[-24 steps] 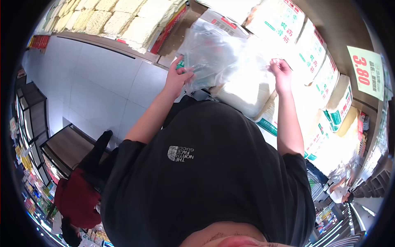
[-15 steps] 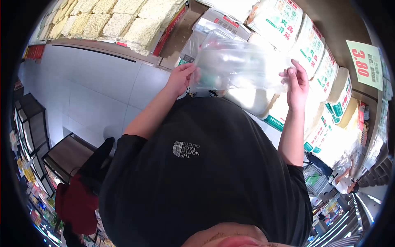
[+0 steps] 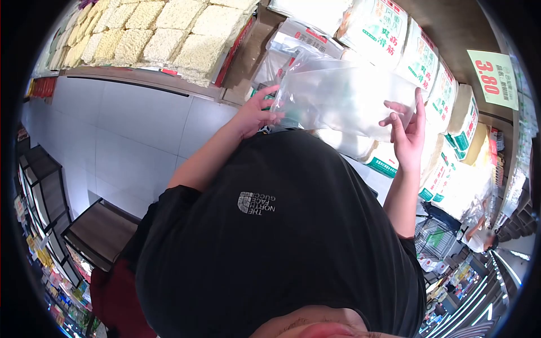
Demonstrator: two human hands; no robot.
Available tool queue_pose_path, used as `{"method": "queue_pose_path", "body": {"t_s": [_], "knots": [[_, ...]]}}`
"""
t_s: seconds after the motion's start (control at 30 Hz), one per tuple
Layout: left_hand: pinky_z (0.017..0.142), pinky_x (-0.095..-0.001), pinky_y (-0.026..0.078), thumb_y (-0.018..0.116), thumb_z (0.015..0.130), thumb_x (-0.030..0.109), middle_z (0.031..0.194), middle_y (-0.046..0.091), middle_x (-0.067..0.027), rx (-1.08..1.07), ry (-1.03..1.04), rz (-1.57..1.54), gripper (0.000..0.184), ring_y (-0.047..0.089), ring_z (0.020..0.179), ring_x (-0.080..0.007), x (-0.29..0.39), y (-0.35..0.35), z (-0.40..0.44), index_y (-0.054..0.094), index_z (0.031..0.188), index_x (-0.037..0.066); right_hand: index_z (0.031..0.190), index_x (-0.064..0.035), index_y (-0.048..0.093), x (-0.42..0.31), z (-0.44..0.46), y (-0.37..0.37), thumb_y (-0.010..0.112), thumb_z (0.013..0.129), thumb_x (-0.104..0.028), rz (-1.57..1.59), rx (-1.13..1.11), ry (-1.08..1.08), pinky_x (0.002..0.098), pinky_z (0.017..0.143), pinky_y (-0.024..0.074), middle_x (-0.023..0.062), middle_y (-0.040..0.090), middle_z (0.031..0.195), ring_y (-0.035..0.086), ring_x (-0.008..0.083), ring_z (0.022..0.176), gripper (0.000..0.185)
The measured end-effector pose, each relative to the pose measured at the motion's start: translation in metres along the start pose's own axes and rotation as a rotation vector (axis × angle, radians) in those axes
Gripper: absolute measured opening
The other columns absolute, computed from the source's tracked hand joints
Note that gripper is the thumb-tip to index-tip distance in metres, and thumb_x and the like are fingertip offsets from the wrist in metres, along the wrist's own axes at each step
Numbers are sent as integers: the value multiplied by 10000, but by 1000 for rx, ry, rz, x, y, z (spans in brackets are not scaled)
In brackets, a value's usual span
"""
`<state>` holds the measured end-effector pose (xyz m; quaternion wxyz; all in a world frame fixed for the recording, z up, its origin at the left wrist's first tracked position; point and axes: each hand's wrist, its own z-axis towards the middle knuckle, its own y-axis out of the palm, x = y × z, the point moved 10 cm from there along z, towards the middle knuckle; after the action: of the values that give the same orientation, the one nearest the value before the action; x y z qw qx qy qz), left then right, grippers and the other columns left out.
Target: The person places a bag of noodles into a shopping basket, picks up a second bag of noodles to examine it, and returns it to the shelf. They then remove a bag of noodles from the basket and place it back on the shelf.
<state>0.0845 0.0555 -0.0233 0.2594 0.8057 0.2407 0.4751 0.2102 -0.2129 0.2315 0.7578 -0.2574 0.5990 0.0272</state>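
Observation:
A clear plastic bag (image 3: 344, 98) is stretched sideways between my two hands, in front of my chest. At its left edge, my left hand (image 3: 256, 114) holds the film with fingers partly spread. My right hand (image 3: 410, 127) has the bag's right end between thumb and fingers, and some of those fingers show through the film. Behind and below the bag lie white packages of noodles (image 3: 376, 31) with green and red print, seen partly through the plastic.
Blocks of dried noodles (image 3: 163, 45) fill the display at upper left. A green price sign (image 3: 493, 79) reading 3.80 stands at right. A shopping cart (image 3: 437, 236) is at lower right, near another person (image 3: 479, 239). Someone in dark red (image 3: 121, 298) is at lower left beside a brown-topped stand (image 3: 101, 231).
The bag has shifted slightly right and lies flatter and wider. My left hand's fingers have spread from a pinch. My right hand has moved a little right and down. The person in red sits lower in view.

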Motion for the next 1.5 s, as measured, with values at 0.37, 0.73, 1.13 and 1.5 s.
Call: {"method": "queue_pose_path", "body": {"t_s": [0.37, 0.73, 1.13, 1.5], "knots": [[819, -310, 580, 648, 856, -118, 1051, 699, -133, 263, 123, 57, 539, 728, 947, -237, 23, -63, 3, 510, 1359, 18, 1590, -84, 215, -31, 27, 33, 486, 1011, 69, 26, -70, -137, 315, 744, 593, 199, 679, 1111, 672, 174, 851, 657], [1026, -397, 475, 710, 885, 152, 1283, 607, -218, 655, 273, 686, 550, 588, 1215, -292, 82, -120, 9, 485, 1353, -29, 1596, -167, 193, -1, 118, 130, 511, 990, 32, -247, -165, 115, 313, 780, 589, 161, 693, 1152, 747, 239, 839, 713], [1123, -472, 389, 725, 852, 236, 1409, 503, -295, 676, 339, 1250, 750, 458, 1353, -439, 39, -127, -5, 388, 1476, -7, 1467, -15, 434, 43, 31, 123, 686, 873, -39, -534, -157, -163, 393, 969, 514, 207, 606, 1274, 624, 319, 1143, 646], [1124, -407, 400, 566, 964, 185, 1389, 560, -265, 473, 212, 1282, 599, 541, 1312, -371, 31, -181, 85, 362, 1495, -5, 1210, -87, 640, 207, -300, 15, 677, 881, -16, -636, -29, 382, 370, 682, 547, 124, 667, 909, 669, 256, 761, 339]]}}
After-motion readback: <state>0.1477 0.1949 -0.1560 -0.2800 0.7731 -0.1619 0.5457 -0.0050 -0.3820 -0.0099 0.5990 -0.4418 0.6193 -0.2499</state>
